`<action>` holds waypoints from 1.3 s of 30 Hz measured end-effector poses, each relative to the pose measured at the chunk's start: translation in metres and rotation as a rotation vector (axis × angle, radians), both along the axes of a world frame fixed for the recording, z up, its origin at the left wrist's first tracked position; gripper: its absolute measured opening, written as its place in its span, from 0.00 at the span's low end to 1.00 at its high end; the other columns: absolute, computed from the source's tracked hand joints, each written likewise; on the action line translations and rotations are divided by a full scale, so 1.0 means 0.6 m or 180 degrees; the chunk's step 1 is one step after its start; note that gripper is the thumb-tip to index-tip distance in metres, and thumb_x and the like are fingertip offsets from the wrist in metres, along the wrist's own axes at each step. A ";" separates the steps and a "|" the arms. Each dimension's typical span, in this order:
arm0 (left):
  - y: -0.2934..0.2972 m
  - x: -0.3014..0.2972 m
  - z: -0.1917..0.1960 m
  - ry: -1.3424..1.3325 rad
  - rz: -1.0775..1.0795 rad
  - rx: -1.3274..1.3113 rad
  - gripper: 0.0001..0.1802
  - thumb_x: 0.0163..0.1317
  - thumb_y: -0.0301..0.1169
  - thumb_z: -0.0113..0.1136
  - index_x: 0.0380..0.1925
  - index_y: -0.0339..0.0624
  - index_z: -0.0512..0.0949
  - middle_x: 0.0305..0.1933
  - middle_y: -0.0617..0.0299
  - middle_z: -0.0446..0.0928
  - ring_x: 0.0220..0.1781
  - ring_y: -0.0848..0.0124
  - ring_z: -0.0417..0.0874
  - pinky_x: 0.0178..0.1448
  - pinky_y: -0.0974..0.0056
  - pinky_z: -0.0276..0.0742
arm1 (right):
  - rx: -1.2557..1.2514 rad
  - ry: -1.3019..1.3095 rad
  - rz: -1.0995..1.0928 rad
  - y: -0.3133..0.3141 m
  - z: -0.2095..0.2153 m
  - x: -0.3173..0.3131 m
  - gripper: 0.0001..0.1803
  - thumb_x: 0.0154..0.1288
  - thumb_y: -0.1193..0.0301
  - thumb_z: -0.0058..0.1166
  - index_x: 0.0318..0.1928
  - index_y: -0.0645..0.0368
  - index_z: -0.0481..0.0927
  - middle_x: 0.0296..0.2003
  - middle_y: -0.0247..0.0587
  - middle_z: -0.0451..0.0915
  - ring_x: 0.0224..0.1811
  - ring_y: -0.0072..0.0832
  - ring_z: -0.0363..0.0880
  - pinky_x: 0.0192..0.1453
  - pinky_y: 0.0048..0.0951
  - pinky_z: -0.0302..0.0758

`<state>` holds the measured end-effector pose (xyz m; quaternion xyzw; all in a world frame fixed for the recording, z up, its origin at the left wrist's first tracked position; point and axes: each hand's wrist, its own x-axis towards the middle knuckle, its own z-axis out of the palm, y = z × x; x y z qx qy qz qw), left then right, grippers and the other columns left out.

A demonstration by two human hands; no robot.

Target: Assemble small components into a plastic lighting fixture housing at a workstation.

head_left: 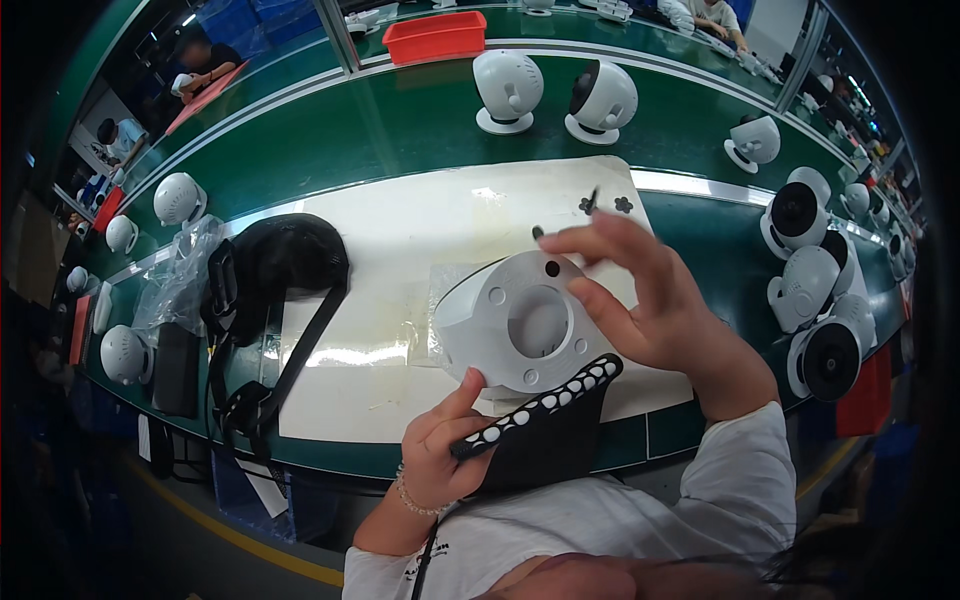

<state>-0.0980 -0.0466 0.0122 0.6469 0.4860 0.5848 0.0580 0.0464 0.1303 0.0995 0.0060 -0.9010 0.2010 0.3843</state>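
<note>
A white camera housing [462, 318] lies tilted over the pale mat, its round base facing up with a large central opening. One of the base's small round recesses holds a black pad [552, 269]; the others show white. My left hand [440, 450] is closed round a black strip [545, 402] with rows of white round spots, and its thumb touches the housing's lower edge. At the base's right rim is my right hand [640, 285], slightly blurred, thumb beside the housing. A small dark round pad [538, 232] sits at its index fingertip.
Dark round pieces [623, 205] lie on the mat [380, 400]. A black strapped bag [290, 255] and clear plastic [185, 265] are left. White cameras [507, 90] stand behind; several more [825, 360] crowd the right. A red bin [435, 38] is at the back. Other people sit beyond.
</note>
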 end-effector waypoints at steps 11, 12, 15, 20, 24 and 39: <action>-0.004 0.001 0.002 -0.0319 -0.0155 -0.0225 0.15 0.36 0.15 0.58 0.30 0.33 0.72 0.55 0.36 0.65 0.40 0.59 0.81 0.39 0.68 0.76 | -0.1608 -0.1027 0.0187 -0.017 0.024 -0.048 0.32 0.55 0.83 0.46 0.61 0.57 0.52 0.32 0.36 0.68 0.43 0.26 0.69 0.52 0.28 0.64; -0.003 0.001 0.002 -0.0308 -0.0186 -0.0267 0.15 0.37 0.15 0.58 0.30 0.34 0.72 0.55 0.36 0.65 0.40 0.59 0.81 0.39 0.68 0.76 | -0.1450 -0.1010 0.0137 -0.015 0.022 -0.047 0.31 0.55 0.82 0.47 0.60 0.57 0.54 0.33 0.37 0.69 0.43 0.28 0.70 0.55 0.32 0.62; -0.003 0.001 0.004 -0.0225 -0.0180 -0.0233 0.15 0.37 0.15 0.57 0.30 0.35 0.72 0.56 0.37 0.64 0.41 0.58 0.80 0.39 0.68 0.76 | -0.0750 -0.1022 -0.0050 -0.022 0.031 -0.042 0.29 0.55 0.79 0.49 0.58 0.57 0.58 0.38 0.39 0.72 0.47 0.33 0.70 0.60 0.39 0.55; -0.002 0.000 0.001 -0.0255 -0.0152 -0.0238 0.14 0.37 0.15 0.57 0.29 0.34 0.72 0.56 0.37 0.64 0.41 0.57 0.80 0.39 0.67 0.76 | 0.0304 -0.1134 -0.0256 -0.044 0.043 -0.012 0.23 0.55 0.74 0.53 0.53 0.54 0.65 0.50 0.42 0.71 0.60 0.41 0.62 0.65 0.48 0.41; -0.002 0.000 0.000 -0.0070 -0.0064 -0.0255 0.13 0.38 0.15 0.57 0.29 0.34 0.72 0.57 0.37 0.63 0.40 0.57 0.80 0.38 0.68 0.76 | -0.0231 -0.0915 -0.0220 -0.048 0.017 0.010 0.06 0.54 0.71 0.55 0.33 0.54 0.73 0.59 0.46 0.60 0.67 0.47 0.47 0.65 0.46 0.41; -0.001 0.005 0.001 -0.0170 -0.0040 -0.0280 0.14 0.38 0.14 0.58 0.29 0.33 0.72 0.56 0.38 0.64 0.50 0.54 0.76 0.42 0.67 0.76 | -0.0541 -0.1341 -0.0265 -0.070 -0.006 0.011 0.06 0.59 0.68 0.50 0.29 0.55 0.73 0.64 0.49 0.52 0.69 0.45 0.39 0.65 0.49 0.35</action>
